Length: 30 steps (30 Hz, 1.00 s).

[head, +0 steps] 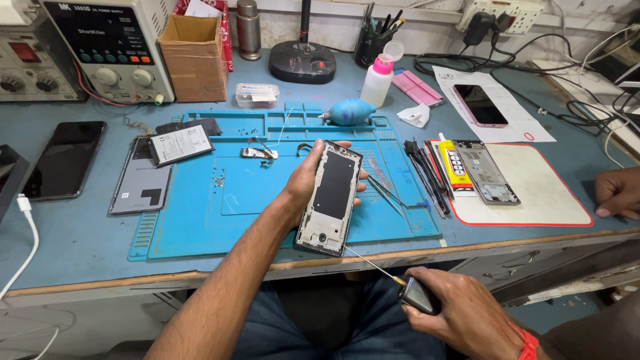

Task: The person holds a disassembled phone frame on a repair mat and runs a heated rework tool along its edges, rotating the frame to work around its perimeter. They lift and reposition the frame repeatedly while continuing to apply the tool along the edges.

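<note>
at the right edge, another person's hand (619, 193) is cut off at the wrist. lower right, the tool's dark handle (420, 297) is mostly hidden in the right hand (460, 313). screws (218, 180) on the blue mat (200, 227) are too small to be told apart.

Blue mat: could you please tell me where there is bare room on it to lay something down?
The blue mat is bare at its front left, between the grey back cover and the left hand. Its right edge is crowded with tweezers.
</note>
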Motion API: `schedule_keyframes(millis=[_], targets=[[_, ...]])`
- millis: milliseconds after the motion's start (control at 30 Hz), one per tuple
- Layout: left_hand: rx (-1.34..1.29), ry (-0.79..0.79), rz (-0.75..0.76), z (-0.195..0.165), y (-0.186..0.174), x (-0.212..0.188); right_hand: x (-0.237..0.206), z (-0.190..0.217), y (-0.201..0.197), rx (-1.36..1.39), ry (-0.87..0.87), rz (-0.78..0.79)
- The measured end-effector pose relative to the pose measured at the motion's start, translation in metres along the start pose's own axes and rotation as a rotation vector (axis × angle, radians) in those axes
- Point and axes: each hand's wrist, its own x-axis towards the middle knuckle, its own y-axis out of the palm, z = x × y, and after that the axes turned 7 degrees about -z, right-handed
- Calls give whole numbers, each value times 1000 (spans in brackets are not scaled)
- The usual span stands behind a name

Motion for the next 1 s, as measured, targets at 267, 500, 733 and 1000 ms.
schedule_keyframes(millis=[267,500,733,1000], targets=[[-3,7,-8,2,-1,1,0,7,-9,-13,-17,17],[-9,16,-14,3,-3,1,-1,11,-10,-31,24,62],[-27,3,-23,3,-3,2,-5,4,-6,-6,-20,50],[-62,191,-168,-2,10,-22,-13,8,12,28,180,58]])
